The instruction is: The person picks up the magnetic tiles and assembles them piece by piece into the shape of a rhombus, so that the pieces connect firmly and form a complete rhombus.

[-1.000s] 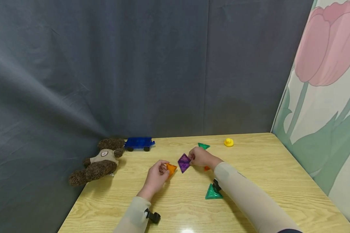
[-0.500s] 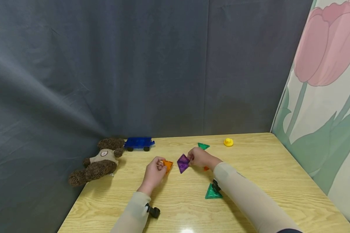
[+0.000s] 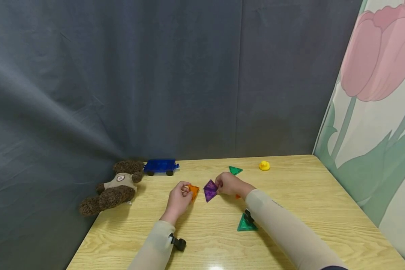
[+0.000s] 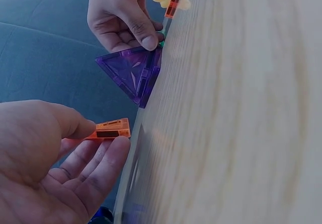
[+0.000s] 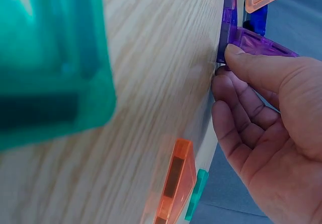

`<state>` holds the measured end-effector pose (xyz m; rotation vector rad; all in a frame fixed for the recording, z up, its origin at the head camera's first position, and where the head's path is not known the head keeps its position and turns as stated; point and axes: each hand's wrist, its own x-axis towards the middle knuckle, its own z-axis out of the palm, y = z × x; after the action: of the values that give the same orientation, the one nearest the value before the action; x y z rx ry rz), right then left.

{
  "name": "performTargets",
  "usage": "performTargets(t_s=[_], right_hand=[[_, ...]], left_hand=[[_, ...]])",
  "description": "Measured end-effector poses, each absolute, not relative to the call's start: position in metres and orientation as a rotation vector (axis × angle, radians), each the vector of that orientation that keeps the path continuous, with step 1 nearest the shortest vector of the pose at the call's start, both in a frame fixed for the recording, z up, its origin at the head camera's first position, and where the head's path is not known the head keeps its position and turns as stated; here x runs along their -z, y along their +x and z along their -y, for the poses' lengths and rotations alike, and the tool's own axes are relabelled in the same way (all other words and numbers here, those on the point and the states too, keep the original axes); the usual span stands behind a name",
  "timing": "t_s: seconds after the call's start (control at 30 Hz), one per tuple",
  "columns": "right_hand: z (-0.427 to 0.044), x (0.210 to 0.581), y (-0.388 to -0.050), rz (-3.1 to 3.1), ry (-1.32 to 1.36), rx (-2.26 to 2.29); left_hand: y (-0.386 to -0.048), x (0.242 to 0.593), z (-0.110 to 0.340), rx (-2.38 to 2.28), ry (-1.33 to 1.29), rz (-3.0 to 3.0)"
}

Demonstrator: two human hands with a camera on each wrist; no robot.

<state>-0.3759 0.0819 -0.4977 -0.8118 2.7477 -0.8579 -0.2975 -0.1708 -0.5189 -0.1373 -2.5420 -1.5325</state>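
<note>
Left of two purple translucent plastic triangles (image 3: 210, 190), already meeting along one edge and pinched by the right hand (image 3: 230, 184), the left hand (image 3: 179, 199) pinches an orange translucent plastic triangle (image 3: 194, 192), unjoined. To their near right, a green translucent plastic triangle (image 3: 245, 226) lies separate.

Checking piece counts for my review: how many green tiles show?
2: the nearer green tile shows beside the right sleeve, the farther green tile beyond the right hand. Others may be hidden.

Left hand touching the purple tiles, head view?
No, the left hand holds an orange tile, with a gap before the purple tiles.
</note>
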Motion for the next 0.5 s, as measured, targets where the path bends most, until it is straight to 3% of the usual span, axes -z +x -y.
performTargets(t_s=[0.5], right_hand=[[-0.07,0.494,-0.371,-2.715,-0.781,0.875]], left_hand=[[-0.301,0.519,0.168,1.553,-0.103,2.538]])
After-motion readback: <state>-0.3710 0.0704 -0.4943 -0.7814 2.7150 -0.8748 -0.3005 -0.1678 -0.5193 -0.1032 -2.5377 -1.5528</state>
